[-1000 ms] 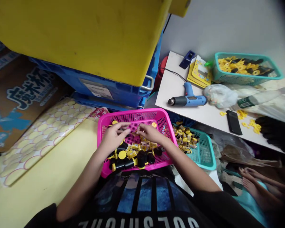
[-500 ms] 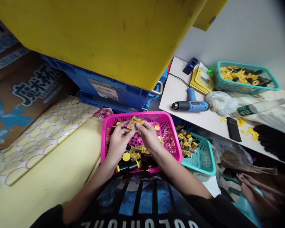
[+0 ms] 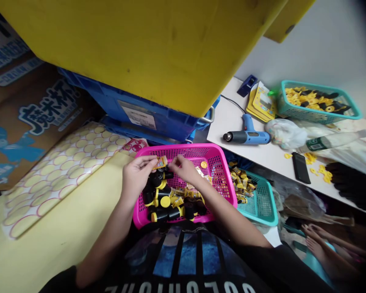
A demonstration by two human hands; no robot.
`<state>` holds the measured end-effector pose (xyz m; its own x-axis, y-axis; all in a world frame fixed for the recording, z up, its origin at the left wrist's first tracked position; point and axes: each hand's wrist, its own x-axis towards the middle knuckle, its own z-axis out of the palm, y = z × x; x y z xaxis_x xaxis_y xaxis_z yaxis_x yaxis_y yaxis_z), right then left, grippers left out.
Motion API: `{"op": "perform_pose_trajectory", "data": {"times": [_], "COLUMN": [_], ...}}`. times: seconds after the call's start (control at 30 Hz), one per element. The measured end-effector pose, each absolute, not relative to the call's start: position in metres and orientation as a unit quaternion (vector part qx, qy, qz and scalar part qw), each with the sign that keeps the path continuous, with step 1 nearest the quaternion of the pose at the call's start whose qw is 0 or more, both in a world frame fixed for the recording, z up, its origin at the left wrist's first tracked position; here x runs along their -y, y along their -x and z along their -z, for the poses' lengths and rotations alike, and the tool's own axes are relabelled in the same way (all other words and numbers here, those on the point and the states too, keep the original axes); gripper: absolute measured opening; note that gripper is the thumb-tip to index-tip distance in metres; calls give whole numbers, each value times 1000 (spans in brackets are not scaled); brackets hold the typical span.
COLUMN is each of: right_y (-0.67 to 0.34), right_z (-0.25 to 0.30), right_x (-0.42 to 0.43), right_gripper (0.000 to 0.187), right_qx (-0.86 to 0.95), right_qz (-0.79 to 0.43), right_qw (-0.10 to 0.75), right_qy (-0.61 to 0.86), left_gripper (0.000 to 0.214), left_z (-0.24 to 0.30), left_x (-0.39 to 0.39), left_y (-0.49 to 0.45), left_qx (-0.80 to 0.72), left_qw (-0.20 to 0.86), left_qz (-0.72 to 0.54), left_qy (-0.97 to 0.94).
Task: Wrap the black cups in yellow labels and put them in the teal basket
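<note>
My left hand [image 3: 136, 173] pinches a small yellow printed wrapper [image 3: 161, 162] between thumb and fingers, over the left part of a pink basket [image 3: 228, 175]. Just right of the wrapper, apart from it, is my right hand [image 3: 186, 169]. Its fingertips are pressed together; whether anything is between them is too small to tell. Below the hands, several black bottles with yellow caps [image 3: 160, 215] lie in the basket. More yellow printed wrappers [image 3: 177, 201] lie loose among them. A round yellow piece [image 3: 203, 164] rests near the basket's far right side.
A teal basket [image 3: 270, 203] with small yellow items stands right of the pink one. On the white table are a blue heat gun [image 3: 248, 136], a black phone [image 3: 301, 167] and another teal basket [image 3: 320, 116]. Blue crates [image 3: 177, 128] stand ahead; another person's feet [image 3: 319, 242] show lower right.
The wrapper was between both hands and is now in my left hand alone, moved left and turned edge-on. My hands have drawn apart. The whole view has shifted slightly right.
</note>
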<state>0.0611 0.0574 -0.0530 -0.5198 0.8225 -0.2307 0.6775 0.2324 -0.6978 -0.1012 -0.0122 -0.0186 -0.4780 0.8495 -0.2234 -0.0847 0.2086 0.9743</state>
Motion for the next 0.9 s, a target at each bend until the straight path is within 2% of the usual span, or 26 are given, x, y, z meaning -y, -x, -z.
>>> {"op": "perform_pose_trajectory", "data": {"times": [0.03, 0.1, 0.2, 0.3, 0.4, 0.53, 0.67, 0.77, 0.9], "right_y": [-60, -56, -50, -57, -77, -105, -113, -108, -103], "right_z": [60, 71, 75, 68, 56, 32, 2, -12, -12], "right_x": [-56, -50, -41, -38, -39, -45, -51, -53, -53], "right_gripper": [16, 27, 37, 46, 48, 30, 38, 38, 31], "right_qx": [809, 843, 853, 857, 826, 672, 502, 467, 483], "right_qz": [-357, -321, -309, -305, -366, -549, -665, -701, -712], "right_qw": [27, -45, -58, -61, 0, 196, 348, 372, 347], "right_qy": [466, 429, 415, 411, 429, 457, 429, 391, 372], "left_gripper": [29, 31, 38, 36, 32, 27, 25, 29, 33], "left_z": [20, 22, 25, 25, 22, 18, 14, 14, 18], "left_x": [13, 15, 16, 16, 16, 17, 14, 12, 12], "left_y": [103, 106, 109, 112, 114, 112, 103, 94, 86], "left_qx": [-659, -652, -634, -654, -680, -672, -667, -657, -639], "left_qw": [417, 432, 470, 466, 439, 425, 426, 432, 421], "left_qz": [-554, -549, -537, -517, -513, -529, -520, -521, -545], "left_qy": [-292, -295, -299, -296, -287, -296, -323, -332, -341]}}
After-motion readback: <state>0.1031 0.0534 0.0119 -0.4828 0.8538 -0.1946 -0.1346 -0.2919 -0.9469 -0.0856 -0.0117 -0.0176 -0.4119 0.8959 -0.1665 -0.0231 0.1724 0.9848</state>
